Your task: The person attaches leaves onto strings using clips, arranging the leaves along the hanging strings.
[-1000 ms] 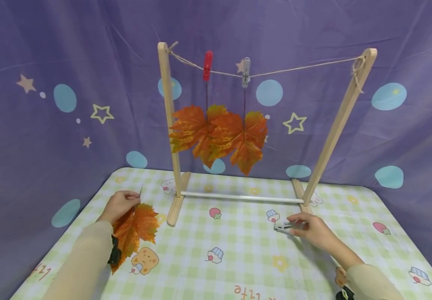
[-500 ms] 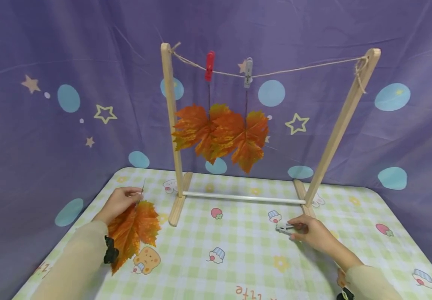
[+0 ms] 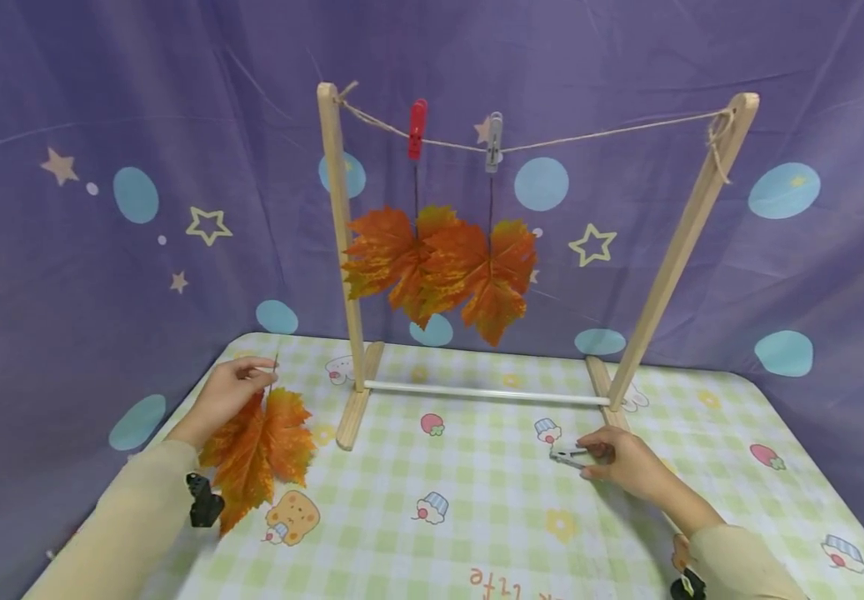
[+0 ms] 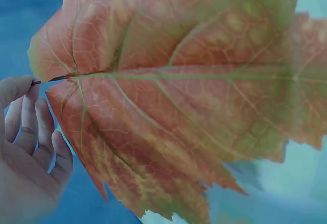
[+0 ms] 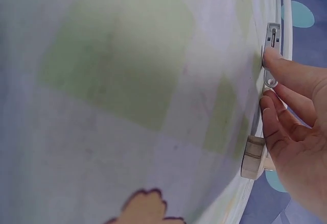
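My left hand (image 3: 227, 393) pinches the thin dark stem of an orange maple leaf (image 3: 255, 458) between thumb and fingertips. The leaf hangs below that hand at the table's left side, and its veined face fills most of the left wrist view. At the right, my right hand (image 3: 630, 467) pinches a grey clothespin (image 3: 568, 456) by its handle end, low over the tablecloth and near the rack's right foot. In the right wrist view the thumb presses the side of the clothespin (image 5: 273, 35).
A wooden rack (image 3: 342, 225) with a white bottom rod (image 3: 484, 394) stands at the back. On its twine (image 3: 611, 133), a red clothespin (image 3: 417, 129) and a grey clothespin (image 3: 494, 143) hold two overlapping leaves (image 3: 495, 275) by their stems. A checked cloth (image 3: 372, 533) covers the table.
My left hand has moved a little left and up with the leaf, whose stem stands more upright. The right hand and its clothespin stay nearly in place.
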A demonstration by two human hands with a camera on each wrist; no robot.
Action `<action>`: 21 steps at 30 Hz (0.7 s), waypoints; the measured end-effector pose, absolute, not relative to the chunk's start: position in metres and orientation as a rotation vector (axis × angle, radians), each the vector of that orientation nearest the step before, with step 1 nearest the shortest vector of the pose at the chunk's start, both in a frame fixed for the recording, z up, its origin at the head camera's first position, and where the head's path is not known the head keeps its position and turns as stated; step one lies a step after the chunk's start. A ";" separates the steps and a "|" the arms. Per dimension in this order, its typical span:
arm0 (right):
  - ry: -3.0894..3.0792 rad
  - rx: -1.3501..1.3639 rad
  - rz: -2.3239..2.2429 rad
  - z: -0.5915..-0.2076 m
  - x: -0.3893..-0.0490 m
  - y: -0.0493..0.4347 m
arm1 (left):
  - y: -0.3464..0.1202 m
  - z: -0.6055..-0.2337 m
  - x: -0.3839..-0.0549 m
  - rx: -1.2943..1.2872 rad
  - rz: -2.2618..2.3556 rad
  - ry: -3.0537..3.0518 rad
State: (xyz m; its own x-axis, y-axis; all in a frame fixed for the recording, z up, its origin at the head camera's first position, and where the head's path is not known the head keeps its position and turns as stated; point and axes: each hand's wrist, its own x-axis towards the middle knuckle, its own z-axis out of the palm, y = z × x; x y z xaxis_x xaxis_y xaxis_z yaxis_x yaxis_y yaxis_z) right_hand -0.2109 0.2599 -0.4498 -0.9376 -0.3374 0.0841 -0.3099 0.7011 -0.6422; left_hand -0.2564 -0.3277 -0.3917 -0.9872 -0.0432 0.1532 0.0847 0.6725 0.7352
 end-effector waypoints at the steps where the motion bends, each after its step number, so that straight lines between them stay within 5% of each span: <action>1: 2.866 -0.549 -1.065 -0.450 -0.211 0.259 | -0.327 -0.389 -0.256 -0.031 -1.214 -2.718; 21: 2.923 -0.580 -1.065 -0.454 -0.210 0.258 | -0.323 -0.362 -0.243 -0.104 -1.295 -2.748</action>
State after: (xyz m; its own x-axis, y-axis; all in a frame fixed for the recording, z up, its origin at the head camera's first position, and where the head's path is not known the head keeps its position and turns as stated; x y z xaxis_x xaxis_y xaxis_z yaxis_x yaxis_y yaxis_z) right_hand -0.2101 0.2584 -0.4544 -0.9326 -0.3308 0.1444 -0.3461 0.7062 -0.6177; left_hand -0.2428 -0.3233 -0.3615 -0.9925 0.0183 0.1208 0.1048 0.6359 0.7646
